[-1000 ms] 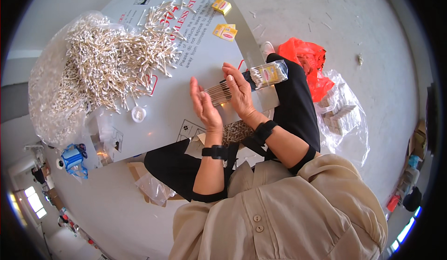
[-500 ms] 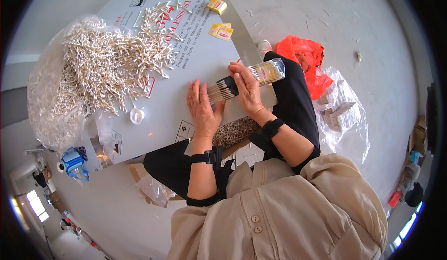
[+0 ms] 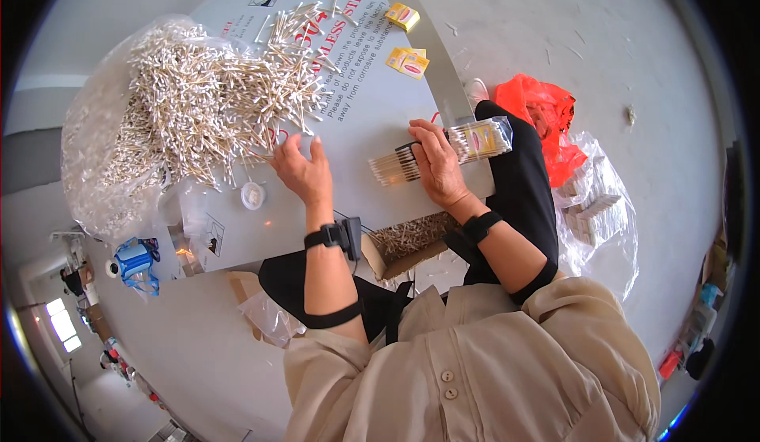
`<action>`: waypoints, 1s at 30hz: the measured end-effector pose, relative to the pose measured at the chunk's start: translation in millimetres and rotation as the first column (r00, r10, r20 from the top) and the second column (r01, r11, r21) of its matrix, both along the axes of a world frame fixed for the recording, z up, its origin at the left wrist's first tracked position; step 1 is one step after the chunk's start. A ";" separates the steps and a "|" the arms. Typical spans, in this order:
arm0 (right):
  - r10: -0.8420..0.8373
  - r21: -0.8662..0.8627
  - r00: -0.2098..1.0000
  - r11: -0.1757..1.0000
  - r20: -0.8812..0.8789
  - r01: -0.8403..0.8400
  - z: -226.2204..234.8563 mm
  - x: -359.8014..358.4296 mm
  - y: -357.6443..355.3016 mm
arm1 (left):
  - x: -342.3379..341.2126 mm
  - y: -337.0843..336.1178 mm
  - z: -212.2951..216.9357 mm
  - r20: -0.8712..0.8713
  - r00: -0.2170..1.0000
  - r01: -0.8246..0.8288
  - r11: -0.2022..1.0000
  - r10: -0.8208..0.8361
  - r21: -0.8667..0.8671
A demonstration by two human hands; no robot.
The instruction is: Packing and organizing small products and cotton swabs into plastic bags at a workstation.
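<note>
My right hand (image 3: pixel 438 165) is closed over a row of cotton swabs (image 3: pixel 388 170) that lies on the grey sheet-covered table (image 3: pixel 317 201). A dark band crosses the swabs beside my fingers. Their right end sits in a clear plastic sleeve (image 3: pixel 484 137) with a yellow label, and the left ends stick out bare. Away from that row, my left hand (image 3: pixel 305 177) is held at the edge of a big heap of loose cotton swabs (image 3: pixel 202 106). Its thumb and forefinger are apart, and no swab shows between them. The heap spills from a large clear bag (image 3: pixel 87 173).
A small round white container (image 3: pixel 252 196) stands below the heap. Yellow cards (image 3: pixel 408 62) and a yellow stack (image 3: pixel 403 16) lie near the far edge. An open carton of swabs (image 3: pixel 412 240) is under the near edge. A red bag (image 3: pixel 538 113) and white packs (image 3: pixel 594 216) are on the floor.
My left hand has left the bare swab ends and moved left to the heap. My right hand stays on the swab row. The whole view has shifted slightly.
</note>
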State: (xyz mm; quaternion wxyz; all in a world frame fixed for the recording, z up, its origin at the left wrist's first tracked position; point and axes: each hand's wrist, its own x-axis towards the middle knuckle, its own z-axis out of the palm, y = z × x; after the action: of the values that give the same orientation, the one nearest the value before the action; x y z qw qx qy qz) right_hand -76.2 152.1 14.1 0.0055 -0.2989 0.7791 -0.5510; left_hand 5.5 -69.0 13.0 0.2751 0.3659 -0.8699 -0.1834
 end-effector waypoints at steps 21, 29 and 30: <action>-0.023 -0.019 0.999 1.000 0.038 0.024 -0.5 -1.0 0.0 | -7.6 28.4 35.0 0.383 0.883 0.143 0.934 -0.270 0.327; -0.018 0.002 0.998 1.000 0.052 0.018 1.1 -0.1 0.0 | -43.9 -1.4 41.4 0.576 0.755 0.130 0.933 -0.313 0.336; -0.019 -0.004 0.999 1.000 0.045 0.019 1.5 -0.6 0.6 | -44.4 -2.0 41.5 0.576 0.754 0.132 0.932 -0.316 0.338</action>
State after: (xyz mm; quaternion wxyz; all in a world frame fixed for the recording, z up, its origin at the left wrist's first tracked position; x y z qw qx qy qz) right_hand -76.8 152.7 15.6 0.0170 -0.2791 0.7804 -0.5593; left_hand -38.8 -71.0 54.5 -0.1047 0.3323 -0.9149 -0.2041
